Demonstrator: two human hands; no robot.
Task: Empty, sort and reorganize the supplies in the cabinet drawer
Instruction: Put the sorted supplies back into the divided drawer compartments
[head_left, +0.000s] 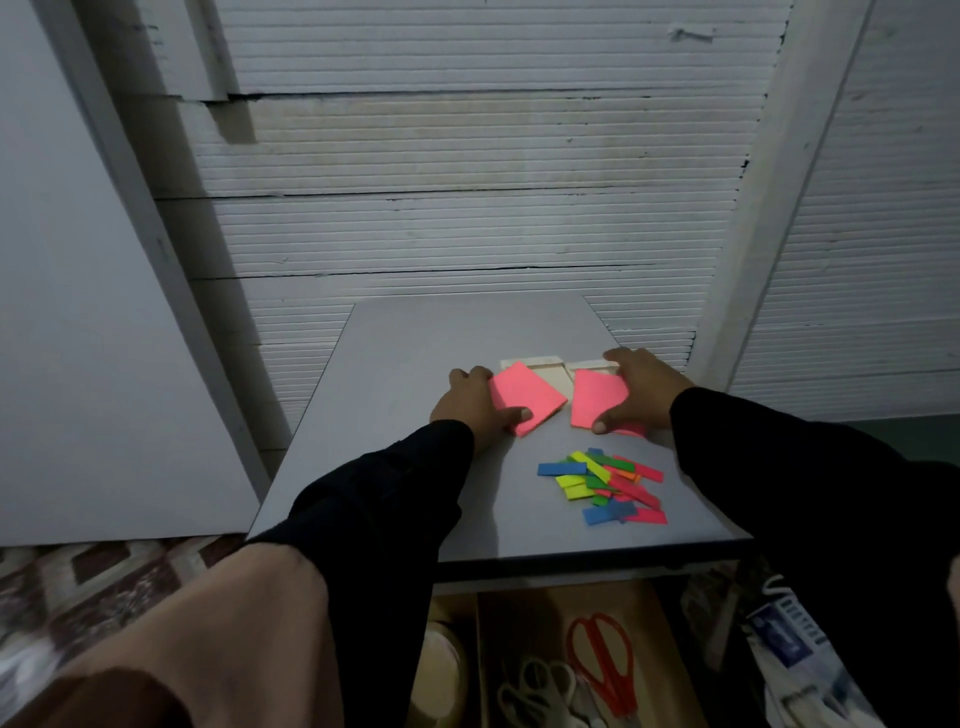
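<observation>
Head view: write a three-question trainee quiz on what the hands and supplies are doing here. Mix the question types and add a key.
1. True or false: each hand grips a pink pad on the cabinet top.
2. Multiple choice: where does the pile of coloured strips lie? A) between the two pads; B) nearer the camera than the right pad, touched by neither hand; C) in the drawer.
3. Fill in: in the open drawer below, the red-handled tool is a pair of ____.

Key
1. True: the left hand holds the left pad, the right hand the right pad.
2. B.
3. Scissors.
</observation>
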